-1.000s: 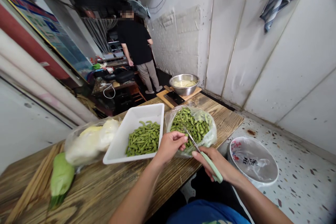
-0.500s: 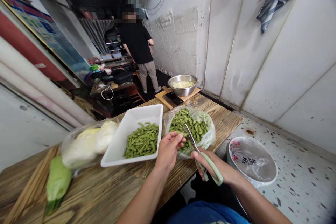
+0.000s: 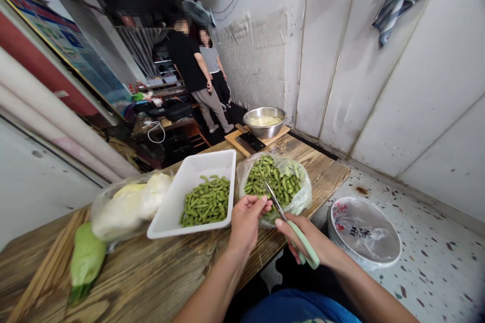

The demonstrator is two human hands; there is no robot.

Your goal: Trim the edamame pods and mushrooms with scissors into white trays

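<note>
My right hand grips scissors with pale green handles, their blades angled up and left, nearly closed. At the blade tips, my left hand pinches an edamame pod, mostly hidden by the fingers. Both hands are over the near edge of a clear plastic bag full of edamame pods. To the left stands a white plastic tub, with more green pods heaped at its right side.
A steel bowl of pale pieces and a cleaver sit on a cutting board. Bagged pale vegetables and a green gourd lie left. A lined bucket stands right. Two people stand beyond.
The scissor blades and handles have come together. The pod at my left fingertips shows less. In the background, the person in black has turned and a second person has come into view.
</note>
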